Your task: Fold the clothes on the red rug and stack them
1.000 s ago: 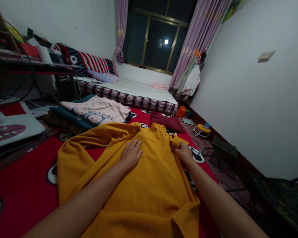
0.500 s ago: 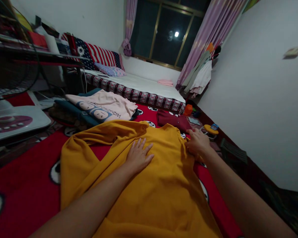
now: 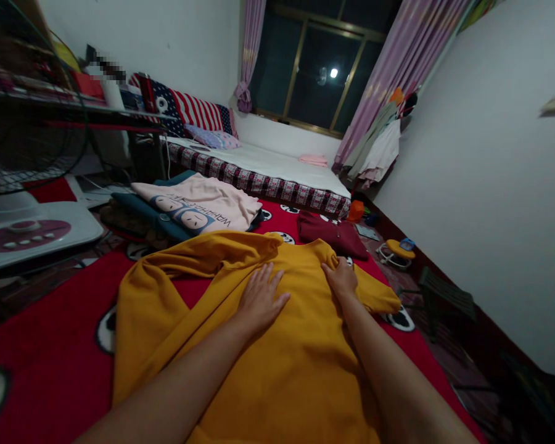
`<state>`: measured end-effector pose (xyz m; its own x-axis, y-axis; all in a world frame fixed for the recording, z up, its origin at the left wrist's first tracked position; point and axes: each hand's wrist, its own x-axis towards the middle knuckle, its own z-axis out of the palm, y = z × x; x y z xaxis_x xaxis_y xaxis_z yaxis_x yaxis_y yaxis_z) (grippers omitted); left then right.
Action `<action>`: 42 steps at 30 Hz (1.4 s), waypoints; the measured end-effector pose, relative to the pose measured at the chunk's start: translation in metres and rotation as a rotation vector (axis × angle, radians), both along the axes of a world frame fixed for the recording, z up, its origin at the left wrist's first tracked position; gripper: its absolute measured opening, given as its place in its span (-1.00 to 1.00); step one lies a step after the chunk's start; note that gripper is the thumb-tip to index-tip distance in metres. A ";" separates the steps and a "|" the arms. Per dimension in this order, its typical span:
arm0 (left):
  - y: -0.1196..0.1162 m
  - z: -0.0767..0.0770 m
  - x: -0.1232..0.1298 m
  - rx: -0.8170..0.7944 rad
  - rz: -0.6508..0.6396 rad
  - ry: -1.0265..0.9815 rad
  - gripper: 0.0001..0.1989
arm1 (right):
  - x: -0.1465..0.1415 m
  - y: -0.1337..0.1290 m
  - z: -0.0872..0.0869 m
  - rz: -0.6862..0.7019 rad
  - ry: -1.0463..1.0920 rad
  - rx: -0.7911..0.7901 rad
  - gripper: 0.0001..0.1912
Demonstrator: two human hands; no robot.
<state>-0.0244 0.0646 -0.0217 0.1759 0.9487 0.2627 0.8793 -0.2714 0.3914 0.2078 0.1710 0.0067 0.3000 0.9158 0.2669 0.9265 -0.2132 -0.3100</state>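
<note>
A mustard-yellow long-sleeved top (image 3: 291,357) is spread on a red blanket (image 3: 41,345) with black-and-white round patterns. Its left sleeve lies bent in a loop, while the right sleeve (image 3: 374,293) sticks out beyond my right arm. My left hand (image 3: 261,299) rests flat on the chest of the top, fingers spread. At the right shoulder, near the neckline, my right hand (image 3: 342,277) has its fingers curled on the fabric; the fingertips are partly hidden.
Beyond the top lie a folded maroon garment (image 3: 330,235) and a pile with a pink printed shirt (image 3: 203,200). A fan base (image 3: 37,231) stands at the left. A bed (image 3: 268,157), a yellow stool (image 3: 400,249) and a dark green folding stool (image 3: 448,293) are farther off.
My right hand has moved left and inward to the shoulder of the top. The right sleeve now lies out to the right. My left hand stays on the chest.
</note>
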 end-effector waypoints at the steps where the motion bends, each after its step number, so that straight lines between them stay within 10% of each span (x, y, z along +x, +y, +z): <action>1: 0.002 0.000 0.000 -0.009 0.019 -0.016 -0.38 | -0.002 -0.002 -0.001 -0.002 -0.006 0.013 -0.50; 15: 0.089 0.025 -0.021 0.115 0.306 0.024 -0.26 | 0.019 0.014 0.016 0.047 0.026 0.393 -0.69; 30: 0.120 0.010 -0.024 -0.076 0.273 0.207 -0.29 | 0.021 0.033 -0.003 0.086 -0.166 -0.041 -0.58; 36: 0.097 0.027 -0.018 -0.050 0.089 0.384 -0.37 | -0.007 -0.027 0.015 0.229 -0.228 -0.006 -0.37; 42: 0.047 0.019 -0.037 -0.071 -0.059 0.270 -0.33 | 0.019 -0.106 -0.008 0.553 -0.313 -0.083 -0.40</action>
